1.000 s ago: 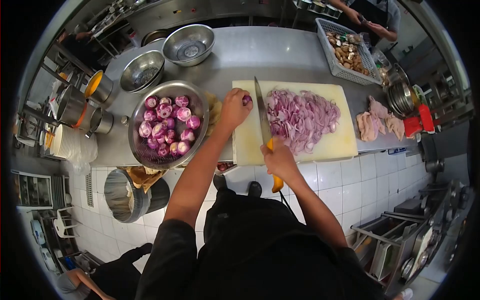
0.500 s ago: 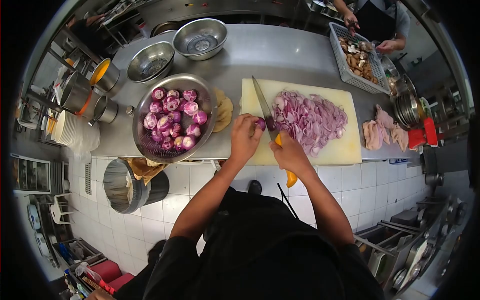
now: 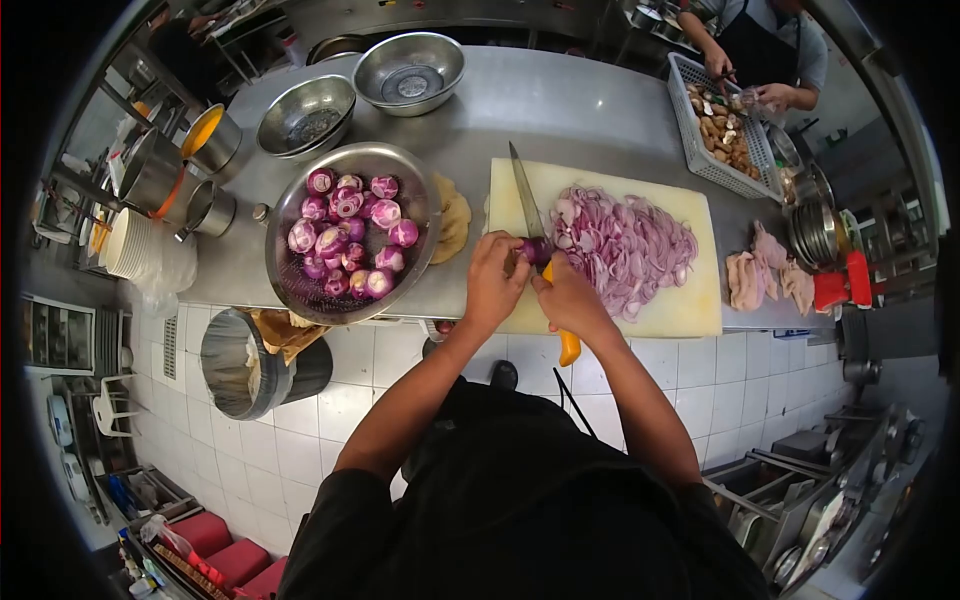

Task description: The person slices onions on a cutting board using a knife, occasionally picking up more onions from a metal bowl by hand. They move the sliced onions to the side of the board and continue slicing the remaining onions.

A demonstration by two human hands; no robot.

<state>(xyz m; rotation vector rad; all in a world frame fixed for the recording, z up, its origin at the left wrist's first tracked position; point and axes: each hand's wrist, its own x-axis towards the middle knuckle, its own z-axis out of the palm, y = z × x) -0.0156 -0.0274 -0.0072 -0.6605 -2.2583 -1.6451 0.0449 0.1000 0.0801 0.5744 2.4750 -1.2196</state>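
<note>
My left hand (image 3: 496, 280) has its fingers closed on a purple onion (image 3: 537, 249) at the left part of the cream cutting board (image 3: 690, 312). My right hand (image 3: 574, 300) grips a knife (image 3: 524, 190) by its yellow handle. The blade points away from me and lies close against the onion, its lower part hidden by onion and fingers. Just right of the knife, a broad pile of sliced purple onion (image 3: 632, 255) covers much of the board. Left of my hands, a large metal bowl (image 3: 424, 165) holds several peeled onions (image 3: 345, 203).
Two metal bowls (image 3: 300, 112) (image 3: 440, 60) stand behind the onions. A basket of mushrooms (image 3: 690, 125) is at the back right, with another person's hands (image 3: 775, 97) there. Raw meat pieces (image 3: 745, 280) lie right of the board. A lined bin (image 3: 225, 365) stands below the table's edge.
The knife and my right hand have shifted slightly left and closer to my left hand, so the blade meets the onion. The view has also moved a little.
</note>
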